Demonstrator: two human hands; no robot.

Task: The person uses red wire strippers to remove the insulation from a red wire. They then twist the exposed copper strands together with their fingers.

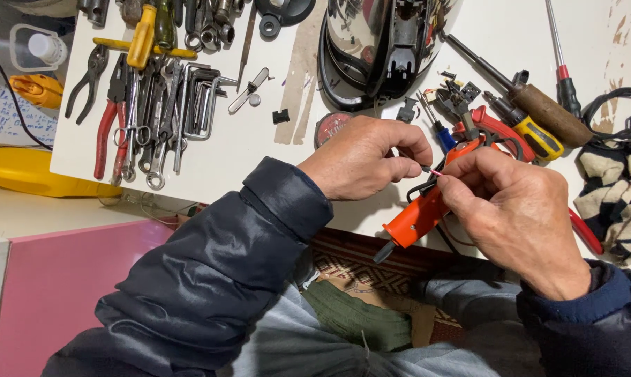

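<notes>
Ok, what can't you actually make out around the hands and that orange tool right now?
- Head view: the orange tool, its front end is covered by the right hand.
- The thin red wire is too small; the left hand hides its far end.
- The chrome housing is cut off by the top edge.

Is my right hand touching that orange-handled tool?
Touching. The head view shows the right hand wrapped over the orange-handled tool, fingers pressed against its upper end with no gap.

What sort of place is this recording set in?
Probably a small repair workbench. A white tabletop holds a row of metal wrenches and red-handled pliers and wooden and yellow-handled screwdrivers, while the left hand and right hand work an orange-handled tool.
</notes>
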